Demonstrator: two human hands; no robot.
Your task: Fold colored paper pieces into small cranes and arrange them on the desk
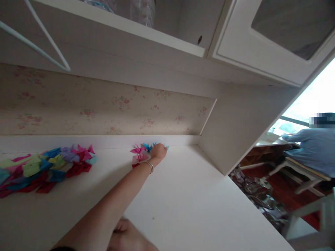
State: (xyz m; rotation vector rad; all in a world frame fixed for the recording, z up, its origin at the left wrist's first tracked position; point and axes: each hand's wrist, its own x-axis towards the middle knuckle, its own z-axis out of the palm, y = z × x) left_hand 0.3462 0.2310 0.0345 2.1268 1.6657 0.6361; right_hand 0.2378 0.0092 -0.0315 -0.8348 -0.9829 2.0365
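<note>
My left hand (158,151) reaches across the white desk (199,195) to its back edge, fingers closed. Pale blue paper pokes out at its right side, apparently a folded paper crane (168,148) mostly hidden by the hand. Close by on the left sit a blue paper crane (147,147), a bright pink paper crane (138,150), a light pink one (139,158) and a red one, partly behind my wrist. At the bottom edge, my right hand (128,237) is curled beneath my left forearm and slightly blurred; what it holds, if anything, is hidden.
A pile of colourful folded paper (49,164) lies at the desk's left. Overhead hangs a shelf (117,31) with clear plastic items, beside a cabinet door (235,52). A side panel (240,125) bounds the right. Beyond it, a person (311,146) sits on a stool.
</note>
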